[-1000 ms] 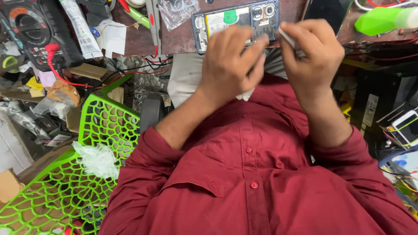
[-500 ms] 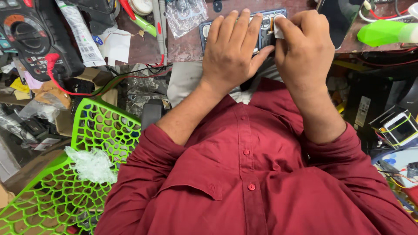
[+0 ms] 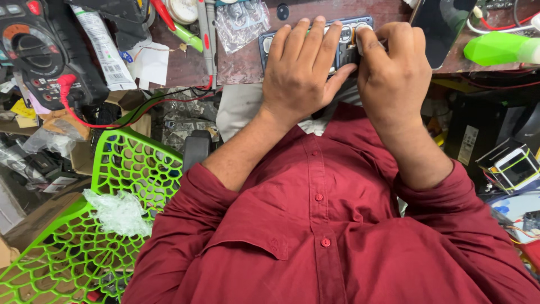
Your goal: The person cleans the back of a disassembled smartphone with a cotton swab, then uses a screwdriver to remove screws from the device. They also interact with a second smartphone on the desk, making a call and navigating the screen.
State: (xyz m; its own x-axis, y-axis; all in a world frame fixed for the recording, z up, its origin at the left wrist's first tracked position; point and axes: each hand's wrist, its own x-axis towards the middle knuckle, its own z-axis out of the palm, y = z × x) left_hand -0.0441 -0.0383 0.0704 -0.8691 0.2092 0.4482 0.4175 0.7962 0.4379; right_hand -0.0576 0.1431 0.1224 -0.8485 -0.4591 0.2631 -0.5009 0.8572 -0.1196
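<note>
An opened phone [image 3: 343, 48] with its insides showing lies on the brown bench edge, mostly hidden under my hands. My left hand [image 3: 301, 70] lies flat over it, fingers spread across its body and thumb hooked under the near edge. My right hand [image 3: 391, 70] is curled at the phone's right end, pinching a small thin tool whose tip is hidden by the fingers. Both arms wear dark red shirt sleeves.
A multimeter [image 3: 34, 53] with a red lead sits at the far left, beside a white tube [image 3: 101, 48] and a clear plastic bag [image 3: 239, 25]. A dark phone [image 3: 436, 31] and green bottle [image 3: 500, 48] lie right. A green lattice chair [image 3: 112, 186] stands lower left.
The view has tilted so the bench sits lower in frame. My hands came down from holding the tool above the phone and now press on it at the bench edge.
</note>
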